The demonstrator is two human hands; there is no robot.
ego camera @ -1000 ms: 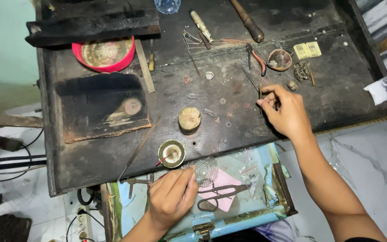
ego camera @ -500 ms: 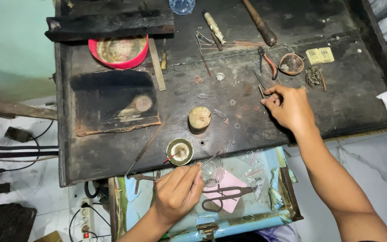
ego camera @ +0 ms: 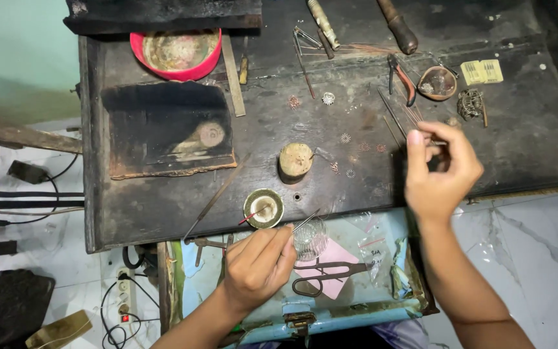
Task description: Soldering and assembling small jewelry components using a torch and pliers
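Left hand [ego camera: 256, 265] sits at the near edge of the dark scorched metal workbench [ego camera: 163, 207], fingers pinched shut around a thin metal tweezer-like tool [ego camera: 305, 223]. The tip angles up and right, just beside the small round brass dish holding pale paste [ego camera: 263, 208] and above the small clear glass cup [ego camera: 309, 238]; the pen-style grip likely serves fine control.

Right hand [ego camera: 439, 169] is raised over the right part of the bench, thumb and fingers curled close together as if pinching something tiny. What it holds, if anything, cannot be told. It hangs just near of a bundle of thin copper wires [ego camera: 400, 115].

Small wire filigree ornaments [ego camera: 345, 137] lie scattered flat mid-bench, within reach of both hands. A short round wooden stump [ego camera: 295, 160] stands upright just far of the brass dish, probably a working block.

A black charred rectangular slab [ego camera: 169, 129] lies to the left, a red round bowl [ego camera: 175, 53] beyond it. Red-handled pliers [ego camera: 400, 76] lie at far right. Black scissors [ego camera: 327, 274] rest on pink paper in the pale blue open drawer [ego camera: 330, 317] under the bench edge.
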